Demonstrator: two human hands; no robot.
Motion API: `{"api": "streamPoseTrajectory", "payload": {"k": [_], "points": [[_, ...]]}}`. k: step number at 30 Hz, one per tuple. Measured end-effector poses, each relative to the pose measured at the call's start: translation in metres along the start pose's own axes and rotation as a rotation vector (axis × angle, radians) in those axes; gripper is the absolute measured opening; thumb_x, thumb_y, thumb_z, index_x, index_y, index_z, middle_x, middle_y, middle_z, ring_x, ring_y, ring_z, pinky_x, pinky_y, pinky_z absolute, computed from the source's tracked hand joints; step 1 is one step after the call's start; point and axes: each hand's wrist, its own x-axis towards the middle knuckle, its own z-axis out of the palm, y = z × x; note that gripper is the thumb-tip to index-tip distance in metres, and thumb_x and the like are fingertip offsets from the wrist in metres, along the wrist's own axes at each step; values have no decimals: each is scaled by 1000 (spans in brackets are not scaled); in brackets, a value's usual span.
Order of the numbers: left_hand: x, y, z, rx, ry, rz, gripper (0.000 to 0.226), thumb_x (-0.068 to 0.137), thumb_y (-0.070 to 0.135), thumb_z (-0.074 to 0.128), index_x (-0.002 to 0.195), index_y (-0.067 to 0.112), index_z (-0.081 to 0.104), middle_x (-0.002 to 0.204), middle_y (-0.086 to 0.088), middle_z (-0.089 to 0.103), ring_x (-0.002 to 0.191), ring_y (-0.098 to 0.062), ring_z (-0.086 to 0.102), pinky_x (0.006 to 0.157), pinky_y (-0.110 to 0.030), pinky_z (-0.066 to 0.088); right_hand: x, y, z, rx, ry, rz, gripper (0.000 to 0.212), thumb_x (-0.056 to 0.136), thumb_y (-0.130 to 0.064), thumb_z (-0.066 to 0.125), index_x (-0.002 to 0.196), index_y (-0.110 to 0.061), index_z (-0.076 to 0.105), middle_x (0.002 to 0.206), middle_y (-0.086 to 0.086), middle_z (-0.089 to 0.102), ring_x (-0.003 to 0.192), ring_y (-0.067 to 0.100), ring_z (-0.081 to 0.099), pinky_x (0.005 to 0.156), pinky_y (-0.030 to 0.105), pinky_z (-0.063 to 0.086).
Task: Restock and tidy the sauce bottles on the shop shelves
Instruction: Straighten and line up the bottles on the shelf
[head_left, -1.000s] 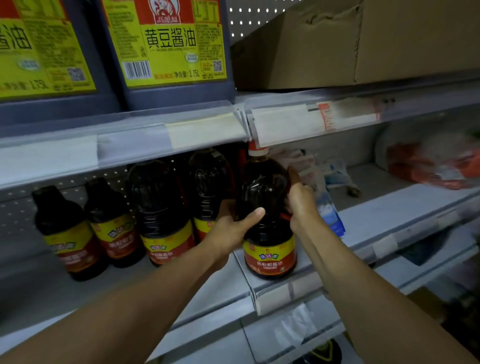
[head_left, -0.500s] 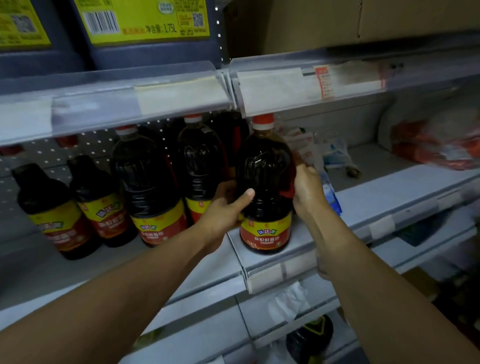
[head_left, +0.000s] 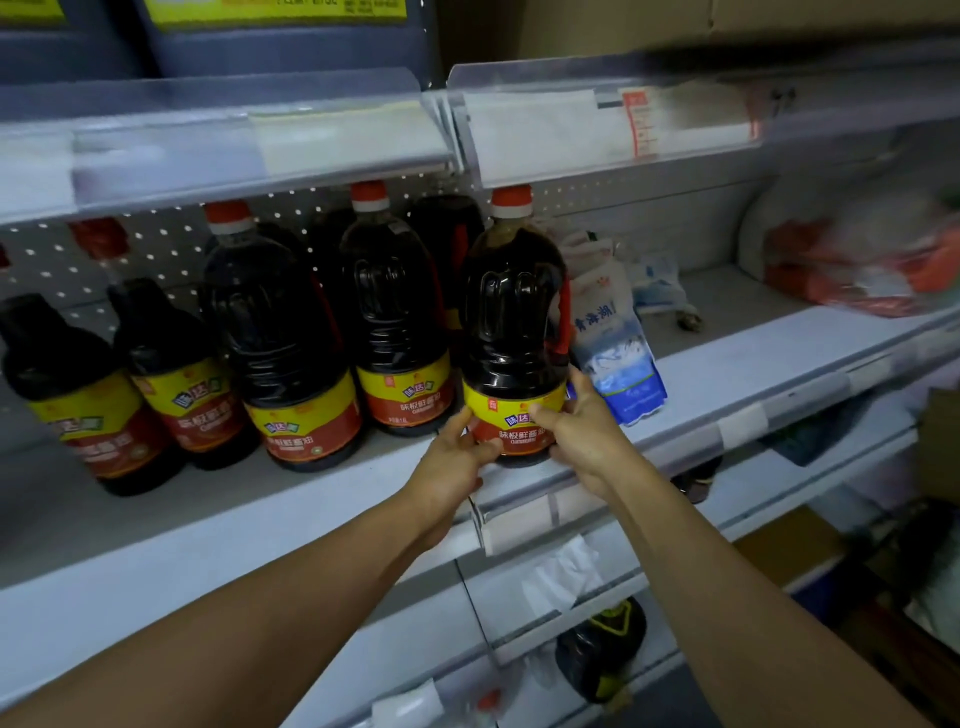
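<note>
Soy sauce bottle (head_left: 511, 332) stands upright on the front edge of the shelf (head_left: 753, 364), right at the seam where two shelf sections meet, and you have it between both hands. Your left hand (head_left: 452, 457) cups the lower left of the base, thumb pressed on the yellow-and-red label; your right hand (head_left: 587, 431) wraps the lower right, its fingers (head_left: 545, 415) closed on the label front. Both grip low, so the tall body with its vertical long axis rises well above your hold. Neither hand is clearly nearer; the bottle sits squarely between them and straight ahead.

I judge the coming move as a small turn or a push back to line it up, and with the grip so low the top could tip.

It is glossy dark plastic with moulded ribs, a red side handle and a red cap under the price rail (head_left: 597, 130). Just right of it, touching or nearly so, leans a soft blue-and-white pouch (head_left: 618, 358) that could get nudged. To the left stand two matching large bottles (head_left: 291, 343), then two smaller squat bottles (head_left: 72, 389), labels facing out. Behind is white pegboard (head_left: 156, 249); farther right lies a blurred red-and-clear bag (head_left: 862, 265).
</note>
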Motion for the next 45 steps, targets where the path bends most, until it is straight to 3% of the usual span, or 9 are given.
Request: {"api": "streamPoseTrajectory", "payload": {"k": [7, 9, 13, 20, 27, 31, 36, 40, 45], "points": [[32, 12, 0, -21, 41, -4, 58, 96, 12, 49, 146, 26, 25, 131, 9, 46, 117, -13, 42, 95, -38, 32, 44, 0, 12, -62, 104, -58, 57, 86, -7, 65, 133, -16, 35, 128, 14, 56, 115, 29, 56, 96, 51, 48], [40, 14, -1, -30, 49, -10, 58, 96, 11, 49, 147, 25, 24, 128, 10, 45, 121, -15, 42, 98, -39, 31, 53, -2, 14, -80, 128, -69, 59, 85, -7, 66, 134, -12, 34, 128, 12, 54, 115, 26, 54, 97, 45, 48], [53, 14, -5, -39, 44, -44, 59, 96, 12, 49, 148, 20, 23, 145, 5, 40, 129, -16, 40, 101, -37, 31, 70, -3, 15, -137, 152, -102, 49, 84, -7, 67, 128, -7, 45, 120, 9, 58, 109, 23, 56, 87, 28, 45], [63, 11, -5, 20, 15, -71, 60, 97, 15, 49, 149, 17, 21, 153, 2, 30, 137, -17, 32, 105, -37, 32, 95, -2, 24, -119, 144, -63, 47, 86, -5, 63, 123, -13, 36, 120, 15, 54, 113, 30, 52, 95, 44, 48], [61, 9, -13, 46, 41, -112, 58, 96, 17, 50, 148, 19, 25, 152, 4, 32, 134, -16, 35, 107, -39, 31, 98, 0, 24, -55, 171, -27, 32, 90, 0, 56, 108, -19, 37, 110, 10, 53, 109, 26, 50, 74, 21, 48], [50, 11, -14, 70, 39, -117, 59, 96, 16, 51, 148, 17, 25, 150, 3, 35, 131, -15, 37, 105, -39, 32, 88, -6, 18, -141, 94, -9, 48, 89, 2, 53, 133, -12, 39, 128, 12, 52, 119, 27, 49, 96, 38, 45], [31, 11, -14, 88, 34, -130, 56, 92, 17, 58, 142, 16, 35, 141, -3, 45, 117, -15, 46, 92, -32, 37, 51, -18, 5, -223, 133, 45, 44, 96, -16, 52, 137, -8, 39, 135, 9, 50, 122, 25, 48, 99, 37, 41], [8, 7, -14, 77, -21, -135, 51, 89, 15, 62, 136, 20, 42, 132, -3, 54, 115, -19, 54, 90, -31, 39, 13, -19, -5, -310, 285, 76, 49, 93, -34, 55, 134, -13, 40, 129, 9, 54, 117, 27, 53, 95, 37, 43], [-29, 1, -17, 68, -121, -135, 40, 88, 12, 62, 125, 20, 52, 114, 0, 64, 102, -18, 61, 91, -33, 42, -52, -20, -8, -264, 411, 102, 49, 91, -36, 58, 131, -14, 42, 128, 12, 54, 116, 29, 54, 99, 40, 44]]}}
